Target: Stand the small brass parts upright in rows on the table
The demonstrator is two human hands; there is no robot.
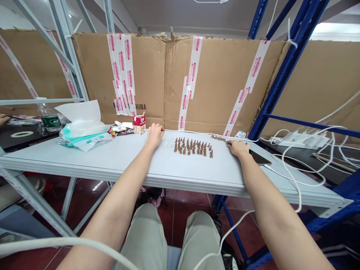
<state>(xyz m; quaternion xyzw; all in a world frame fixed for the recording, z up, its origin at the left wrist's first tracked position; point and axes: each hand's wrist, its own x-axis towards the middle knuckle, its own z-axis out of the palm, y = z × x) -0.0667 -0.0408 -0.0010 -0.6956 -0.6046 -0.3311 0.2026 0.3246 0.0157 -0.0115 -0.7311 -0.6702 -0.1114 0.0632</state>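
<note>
While both hands lie empty, fingers relaxed, on the worktop (112,161), left hand (154,135) sits left of the small brown pieces (191,147), right hand (237,148) right of them. Pieces stand upright in rows, long axes vertical. Cardboard (219,82) behind them reads "HINA", partly hidden.

Small matt brown pieces (194,147) on a smooth pale tabletop (112,161), rough corrugated cardboard (157,75) behind.
</note>
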